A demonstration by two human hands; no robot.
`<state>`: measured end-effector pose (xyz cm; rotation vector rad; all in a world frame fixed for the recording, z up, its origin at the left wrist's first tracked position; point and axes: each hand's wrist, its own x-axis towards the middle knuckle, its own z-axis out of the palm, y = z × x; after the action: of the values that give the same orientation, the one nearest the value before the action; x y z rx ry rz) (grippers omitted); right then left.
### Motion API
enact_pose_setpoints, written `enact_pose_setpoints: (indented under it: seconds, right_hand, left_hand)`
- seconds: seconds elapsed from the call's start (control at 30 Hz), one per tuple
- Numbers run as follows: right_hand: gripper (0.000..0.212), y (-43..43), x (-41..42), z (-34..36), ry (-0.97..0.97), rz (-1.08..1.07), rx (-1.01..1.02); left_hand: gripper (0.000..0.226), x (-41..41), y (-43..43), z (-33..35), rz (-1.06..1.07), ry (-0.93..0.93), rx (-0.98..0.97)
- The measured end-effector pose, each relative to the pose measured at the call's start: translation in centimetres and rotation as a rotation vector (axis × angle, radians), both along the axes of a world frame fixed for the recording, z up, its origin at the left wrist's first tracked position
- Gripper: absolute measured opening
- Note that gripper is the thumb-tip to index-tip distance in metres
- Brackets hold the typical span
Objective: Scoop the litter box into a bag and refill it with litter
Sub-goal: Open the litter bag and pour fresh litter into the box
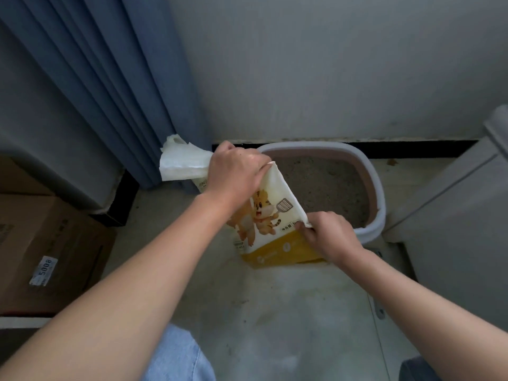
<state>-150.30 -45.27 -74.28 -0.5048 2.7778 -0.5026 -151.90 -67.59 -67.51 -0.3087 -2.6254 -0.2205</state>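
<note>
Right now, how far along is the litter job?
Done: I can't tell whether scooping happened. The box holds grey litter, and crumpled white plastic sticks out by the left hand.
In hand: both hands grip the litter bag, tilted beside the box, with the right hand at its corner.
Left: no litter is pouring, so the refill remains.

Blue curtain (110, 78) upper left, cardboard box (63, 237) w/ 5008 label (44, 270) below, white unit (453, 215) right.
</note>
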Motion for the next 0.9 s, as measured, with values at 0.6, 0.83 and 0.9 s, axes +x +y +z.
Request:
enact_pose_setpoints:
  seconds: [0.6, 0.83, 0.9]
  right_hand:
    - [0.032, 14.3, 1.2, 6.4, 0.117, -0.371, 0.166]
    - [0.025, 15.6, 1.2, 7.1, 0.134, -0.391, 0.237]
    - [0.024, 15.6, 1.1, 7.2, 0.136, -0.402, 0.223]
  left_hand:
    - [0.026, -8.4, 13.1, 0.8, -0.42, -0.132, 0.141]
    - [0.015, -9.6, 13.9, -0.2, -0.405, -0.235, 0.081]
    - [0.016, -9.5, 13.7, -0.8, -0.408, -0.252, 0.05]
